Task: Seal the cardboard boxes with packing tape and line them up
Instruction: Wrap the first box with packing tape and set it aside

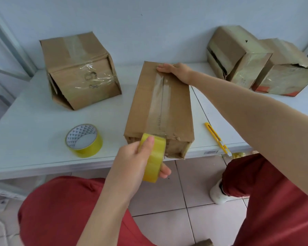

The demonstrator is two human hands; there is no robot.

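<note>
**A:** Where is the box that's being sealed?

**B:** The middle box (142, 107) lies lengthwise on the white table (34, 121), with its near end at the front edge. A strip of tape (158, 103) runs along the top seam from the far end to the near end.

**A:** And the hands?

**B:** The left hand (132, 160) grips a yellow tape roll (154, 157) at the near top edge of that box. The thumb is on top of the roll and fingertips show beneath it. The strip meets the roll there. The right hand (176, 71) lies flat on the far end of the box top, fingers straight and close together.

**A:** Any other boxes?

**B:** 3 more. The back-left box (78, 71) has tape across its top and crinkled tape on its side, and its left side gapes. The back-right box (238, 55) touches the far-right box (288, 73), and both are by the wall.

**A:** What else is on the table?

**B:** A spare roll (84, 141) lies flat to the left of the middle box. A yellow knife (217, 137) lies to its right, reaching the front edge.
</note>
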